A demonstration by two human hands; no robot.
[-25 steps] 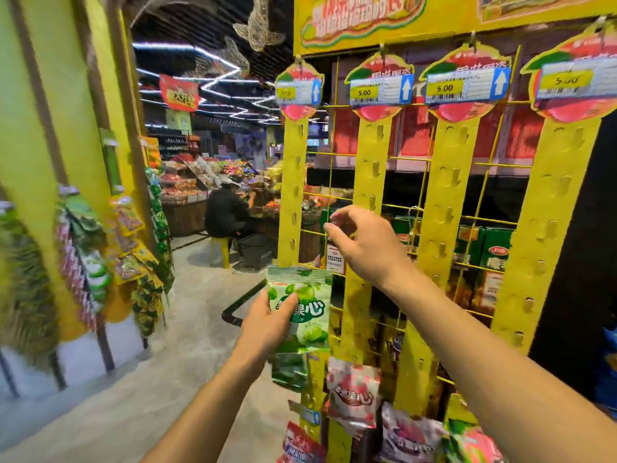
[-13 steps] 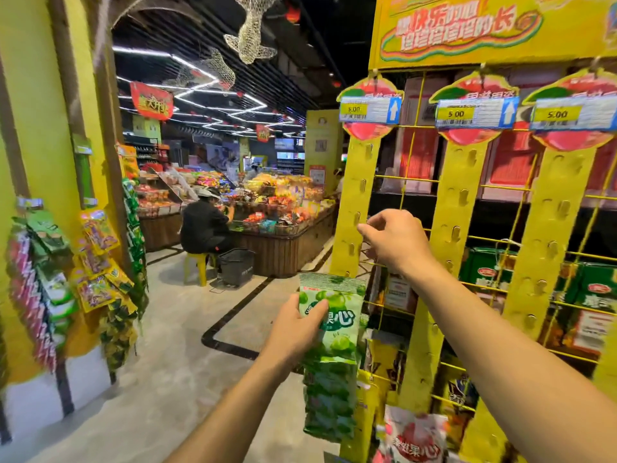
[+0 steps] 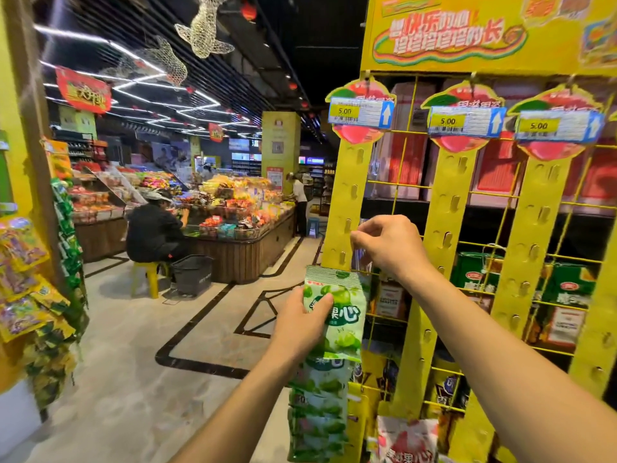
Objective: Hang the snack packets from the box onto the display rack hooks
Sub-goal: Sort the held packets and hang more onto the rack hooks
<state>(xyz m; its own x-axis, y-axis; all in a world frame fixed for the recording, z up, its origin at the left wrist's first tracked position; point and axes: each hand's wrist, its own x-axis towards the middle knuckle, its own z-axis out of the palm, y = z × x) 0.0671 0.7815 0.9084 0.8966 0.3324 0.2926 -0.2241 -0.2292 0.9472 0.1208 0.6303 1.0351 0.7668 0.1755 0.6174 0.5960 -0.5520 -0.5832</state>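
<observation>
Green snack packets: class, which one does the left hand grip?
The topmost green packet, the left hand gripping it, thumb across its front; the other green packets hang below it, untouched.

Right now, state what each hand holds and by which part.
Left hand grips the green packet at its upper left side. Right hand pinches something at the yellow strip; unclear what.

My left hand (image 3: 300, 325), right hand (image 3: 387, 245): both bare, fingers and knuckles uncovered. Back from each grip, wrists bare. Further back, left forearm (image 3: 240, 406) and right forearm (image 3: 500, 345) bare too, skin showing whole way to frame edge.
</observation>
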